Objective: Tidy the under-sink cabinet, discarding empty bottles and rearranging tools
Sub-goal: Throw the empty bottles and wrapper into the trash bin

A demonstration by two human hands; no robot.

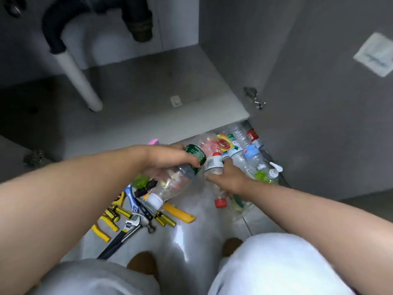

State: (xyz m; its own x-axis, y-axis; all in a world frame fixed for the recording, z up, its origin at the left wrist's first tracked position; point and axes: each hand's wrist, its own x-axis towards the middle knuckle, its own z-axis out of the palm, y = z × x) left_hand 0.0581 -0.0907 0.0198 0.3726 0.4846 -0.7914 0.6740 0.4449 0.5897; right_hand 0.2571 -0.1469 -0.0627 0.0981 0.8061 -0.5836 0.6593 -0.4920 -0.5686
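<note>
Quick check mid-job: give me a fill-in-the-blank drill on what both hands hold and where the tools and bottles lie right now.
1. The left hand grips a clear plastic bottle with a green label and a ____ cap.
2. The right hand holds a clear bottle whose cap is ____.
3. The yellow-handled tools lie on the ____, not in the cabinet.
4. The pile of empty plastic bottles lies to the ____ of the tools.

Missing words: white; red; floor; right

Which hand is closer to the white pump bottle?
Right. The right hand sits just left of the white pump bottle; the left hand is farther left, gripping a green-labelled bottle.
</note>
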